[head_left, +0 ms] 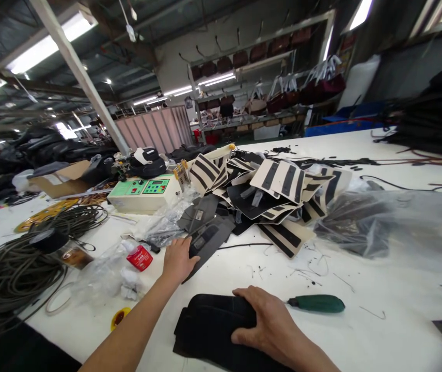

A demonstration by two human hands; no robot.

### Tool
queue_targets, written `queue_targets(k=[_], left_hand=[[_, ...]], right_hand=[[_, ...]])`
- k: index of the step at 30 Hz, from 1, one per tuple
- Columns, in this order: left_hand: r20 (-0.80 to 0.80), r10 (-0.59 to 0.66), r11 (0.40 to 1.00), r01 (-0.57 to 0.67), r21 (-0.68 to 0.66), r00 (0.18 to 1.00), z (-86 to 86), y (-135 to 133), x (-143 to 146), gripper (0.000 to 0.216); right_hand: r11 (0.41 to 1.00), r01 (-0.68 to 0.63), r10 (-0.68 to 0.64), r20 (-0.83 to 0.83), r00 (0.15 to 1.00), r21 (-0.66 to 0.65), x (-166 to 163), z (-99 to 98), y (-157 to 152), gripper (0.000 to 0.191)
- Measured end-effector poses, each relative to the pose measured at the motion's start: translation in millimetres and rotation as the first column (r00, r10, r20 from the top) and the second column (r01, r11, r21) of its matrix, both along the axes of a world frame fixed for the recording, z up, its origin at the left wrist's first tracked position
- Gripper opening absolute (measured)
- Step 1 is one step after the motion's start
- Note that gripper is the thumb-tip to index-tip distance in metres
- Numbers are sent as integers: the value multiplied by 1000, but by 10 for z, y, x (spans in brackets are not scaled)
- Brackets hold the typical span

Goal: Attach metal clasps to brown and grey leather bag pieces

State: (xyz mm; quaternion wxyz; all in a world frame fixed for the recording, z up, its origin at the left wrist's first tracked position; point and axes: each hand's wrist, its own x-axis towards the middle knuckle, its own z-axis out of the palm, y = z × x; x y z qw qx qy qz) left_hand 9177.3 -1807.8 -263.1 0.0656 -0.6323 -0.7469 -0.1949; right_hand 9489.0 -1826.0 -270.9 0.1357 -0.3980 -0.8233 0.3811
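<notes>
My left hand (177, 259) reaches forward and grips the near edge of a grey fabric piece (210, 236), thumb on top. My right hand (268, 323) is closed over the top of a stack of black fabric pieces (209, 330) near the table's front edge, fingers curled round its right side. Behind the grey piece lies a heap of beige cut pieces with black stripes (279, 191).
A green-handled tool (316, 303) lies right of my right hand. A red-capped bottle (139, 257), clear plastic bags (391, 222), a coil of dark cord (15, 268), a green-topped control box (143, 192) and a cardboard box (60, 178) sit on the white table (379, 305).
</notes>
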Motion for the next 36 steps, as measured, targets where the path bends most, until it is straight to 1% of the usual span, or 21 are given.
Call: queue_targets(k=[2,4,5,8,10,13,14,17,19,20,21,23,25,26,31,33,36], left_hand=[[-80,-52,997,56,48,995,-37,-10,51,34],[-155,-153,982,168,89,976,-22,-107,153,21],[-190,-211,966,234,107,959,6,-179,215,19],[-276,-356,901,407,153,893,165,-424,409,23],[-338,-418,838,502,214,843,307,-555,525,23],[-434,-449,743,596,305,781,511,-671,662,24],[-455,-447,726,610,318,770,565,-695,696,25],[-482,-439,712,621,327,758,656,-743,758,26],[-464,-438,725,608,324,770,660,-752,760,27],[-421,-436,751,579,317,795,649,-745,751,28],[-340,-429,792,529,304,837,632,-729,735,28],[-117,-379,883,396,250,918,593,-671,695,27],[50,-304,937,289,195,951,559,-590,655,28],[86,-275,949,257,181,957,545,-545,637,27],[156,-163,983,148,105,974,455,-292,515,15],[192,-131,991,125,42,973,392,-158,417,20],[210,-118,989,133,-62,971,276,81,229,26]], right_hand=[[1000,1,-1,-3,1000,0,-6,-20,10,77],[1000,-3,3,8,1000,-1,-7,-31,15,79],[1000,-7,7,15,1000,0,-4,-34,16,80],[1000,-21,21,8,1000,24,14,-39,13,82],[999,-27,27,-13,1000,44,28,-38,8,79],[998,-33,35,-28,999,53,43,-23,-1,73],[998,-35,36,-27,999,51,47,-14,-3,71],[998,-43,44,-22,999,46,59,15,-12,68],[998,-46,47,-28,998,53,68,26,-17,71],[997,-45,47,-30,998,57,73,28,-19,73],[997,-44,46,-29,999,61,77,27,-20,76],[997,-41,43,-27,999,64,85,18,-21,80],[997,-38,40,-28,999,68,92,3,-21,81],[997,-38,41,-31,999,71,95,-5,-21,81],[997,-35,36,-18,999,72,103,-29,-20,81],[997,-33,34,-12,999,68,104,-29,-17,81],[998,-34,35,-12,999,61,105,-25,-14,81]])
